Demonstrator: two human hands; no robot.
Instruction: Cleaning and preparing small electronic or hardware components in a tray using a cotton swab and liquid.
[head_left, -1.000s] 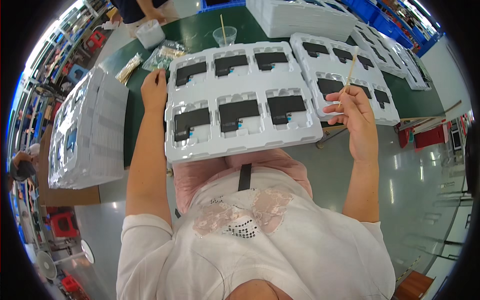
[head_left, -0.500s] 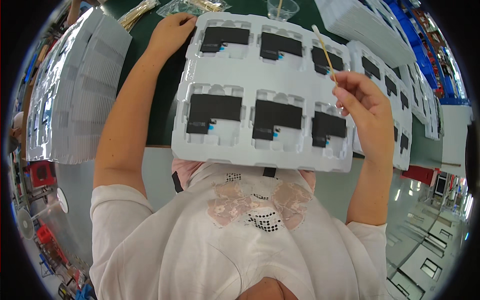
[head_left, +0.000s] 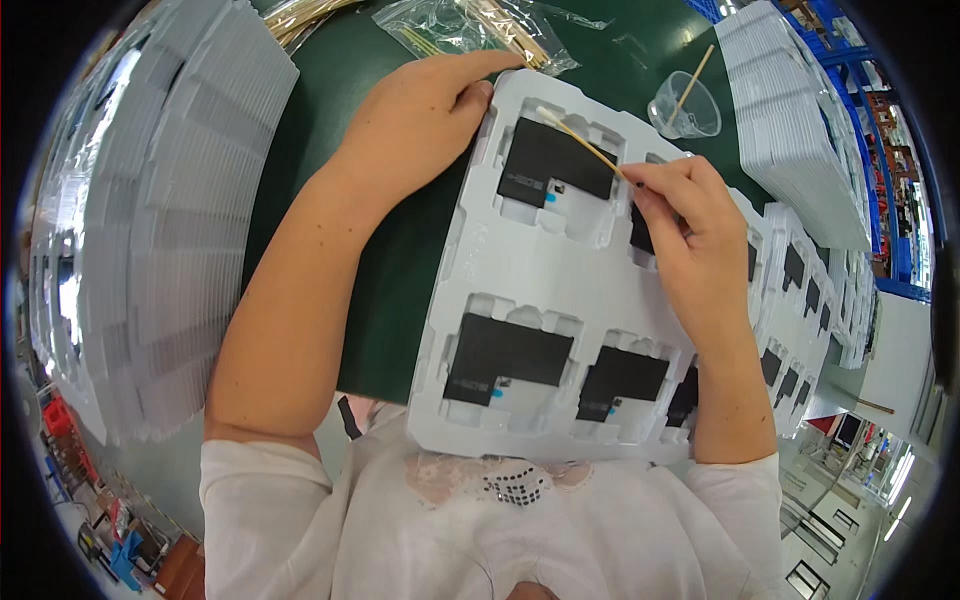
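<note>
My right hand (head_left: 690, 230) pinches a wooden cotton swab (head_left: 585, 145) by its stick. The swab's pale tip lies over the top edge of a black, flat L-shaped piece (head_left: 540, 155); whether they touch, I cannot tell. That piece sits in the far left pocket of a white plastic tray (head_left: 520, 265). Similar pieces with small blue tabs fill the other pockets, some partly behind my right hand and forearm. My left hand (head_left: 425, 115) grips the tray at its far left corner, index finger stretched along the edge and thumb at its side.
A tall stack of white trays (head_left: 170, 230) stands on the left, another stack (head_left: 795, 130) at the far right. A clear cup (head_left: 690, 108) holds a stick. Bagged sticks (head_left: 505, 30) lie at the back of the green table (head_left: 390, 300). More filled trays (head_left: 800, 300) sit at right.
My right hand has brought the swab from the far right pocket across to the far left piece. My view has shifted, so the tray appears lower, further right and turned. My left hand stays at its corner.
</note>
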